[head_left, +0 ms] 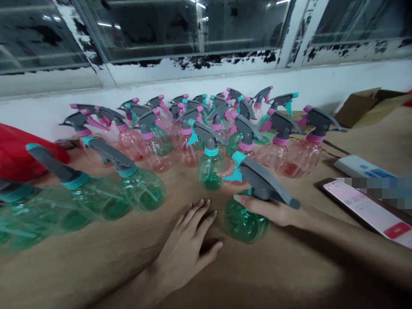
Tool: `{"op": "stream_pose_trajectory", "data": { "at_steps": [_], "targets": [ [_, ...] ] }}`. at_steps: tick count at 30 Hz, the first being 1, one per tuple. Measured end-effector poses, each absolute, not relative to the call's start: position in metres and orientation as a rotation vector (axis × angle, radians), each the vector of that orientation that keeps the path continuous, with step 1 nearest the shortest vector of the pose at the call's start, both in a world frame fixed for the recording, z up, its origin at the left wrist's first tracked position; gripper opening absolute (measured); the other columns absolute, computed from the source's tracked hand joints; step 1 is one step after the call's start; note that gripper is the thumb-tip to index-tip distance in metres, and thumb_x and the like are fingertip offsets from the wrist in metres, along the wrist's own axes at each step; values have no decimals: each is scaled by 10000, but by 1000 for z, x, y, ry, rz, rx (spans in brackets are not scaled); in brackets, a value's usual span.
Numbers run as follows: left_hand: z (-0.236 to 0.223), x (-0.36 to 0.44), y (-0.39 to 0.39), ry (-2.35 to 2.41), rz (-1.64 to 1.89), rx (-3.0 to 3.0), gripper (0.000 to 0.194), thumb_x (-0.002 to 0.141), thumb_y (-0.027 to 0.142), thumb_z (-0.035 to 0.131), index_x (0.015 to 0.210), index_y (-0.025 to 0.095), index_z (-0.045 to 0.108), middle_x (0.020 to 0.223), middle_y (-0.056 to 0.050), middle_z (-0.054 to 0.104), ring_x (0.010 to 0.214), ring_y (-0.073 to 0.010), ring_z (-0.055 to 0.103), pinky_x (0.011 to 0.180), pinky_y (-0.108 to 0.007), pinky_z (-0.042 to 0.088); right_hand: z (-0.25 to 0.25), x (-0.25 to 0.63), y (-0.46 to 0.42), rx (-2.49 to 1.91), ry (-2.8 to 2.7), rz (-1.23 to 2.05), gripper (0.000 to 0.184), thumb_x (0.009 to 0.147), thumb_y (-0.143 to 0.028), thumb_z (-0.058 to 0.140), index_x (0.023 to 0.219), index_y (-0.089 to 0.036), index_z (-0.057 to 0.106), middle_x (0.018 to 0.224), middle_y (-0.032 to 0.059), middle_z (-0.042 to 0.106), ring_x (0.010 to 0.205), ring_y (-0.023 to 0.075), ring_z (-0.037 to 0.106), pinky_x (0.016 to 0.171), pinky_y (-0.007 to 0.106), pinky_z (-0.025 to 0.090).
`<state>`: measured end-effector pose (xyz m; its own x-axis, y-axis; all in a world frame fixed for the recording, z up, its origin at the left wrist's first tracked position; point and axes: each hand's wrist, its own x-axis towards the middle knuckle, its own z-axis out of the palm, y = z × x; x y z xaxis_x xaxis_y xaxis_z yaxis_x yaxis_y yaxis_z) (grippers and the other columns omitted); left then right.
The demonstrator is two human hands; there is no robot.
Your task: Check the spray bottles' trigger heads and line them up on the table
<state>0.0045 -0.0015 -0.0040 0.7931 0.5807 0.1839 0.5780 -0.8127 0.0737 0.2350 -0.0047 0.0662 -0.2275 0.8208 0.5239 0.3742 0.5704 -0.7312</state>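
My right hand (270,208) is wrapped around the neck of a green spray bottle (246,219) with a grey head and turquoise nozzle and trigger. The bottle stands close to upright at the table surface; whether its base touches cannot be told. My left hand (189,240) lies palm down on the table to the left of it, fingers stretched and holding nothing. Just beyond both hands stands another green spray bottle (210,169) with a turquoise collar. Further left, several green spray bottles (141,191) form a row.
Pink spray bottles (157,152) with a few green ones crowd the back by the wall. At right are a phone (360,206), a white power strip (357,165) and an open cardboard box (363,107). A red bag (25,154) sits at far left on the brown table (112,266).
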Motion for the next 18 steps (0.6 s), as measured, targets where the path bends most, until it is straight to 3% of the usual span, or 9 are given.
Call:
{"op": "stream_pose_trajectory", "data": {
  "at_steps": [10, 18],
  "targets": [
    [-4, 4, -2, 958, 429, 2895, 533, 901, 383, 547, 1359, 167, 380, 1394, -136, 445, 1282, -302, 402, 1030, -504, 346, 58, 232, -2, -918, -1739, 681, 369, 718, -155, 623, 1075, -234, 573, 999, 46, 628, 774, 185, 652, 630, 319, 540],
    [-2, 5, -5, 972, 484, 2770, 557, 873, 323, 580, 1357, 190, 340, 1366, -128, 455, 1260, -312, 413, 997, -516, 373, 65, 227, -7, -1057, -1782, 488, 137, 758, -277, 625, 876, -213, 597, 715, 8, 580, 636, 165, 585, 607, 328, 515]
  ]
}}
